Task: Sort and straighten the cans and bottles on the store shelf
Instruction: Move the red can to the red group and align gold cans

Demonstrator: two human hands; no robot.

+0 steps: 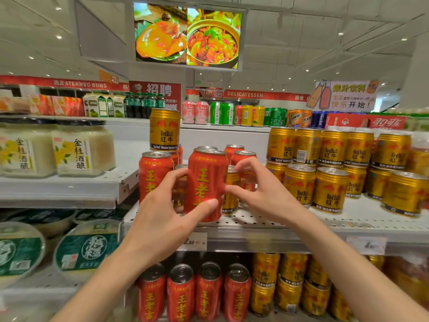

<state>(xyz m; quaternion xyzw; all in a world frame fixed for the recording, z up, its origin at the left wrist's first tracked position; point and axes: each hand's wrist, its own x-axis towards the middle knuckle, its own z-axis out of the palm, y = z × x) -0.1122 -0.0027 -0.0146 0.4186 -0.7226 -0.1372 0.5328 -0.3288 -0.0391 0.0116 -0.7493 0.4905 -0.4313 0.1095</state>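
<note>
— Where is the red can (206,182), and how does it stand?

— Near the front edge of the shelf (255,223), long axis vertical, top up, label facing the camera, slightly tilted.

— The left hand (162,214)?

— Its thumb and fingers curl round the can's lower half.

— And the right hand (260,189)?

— Its thumb touches the can's right side; its curled fingers reach the gold can (231,194) just behind. Whether they clamp it, I cannot tell.
</note>
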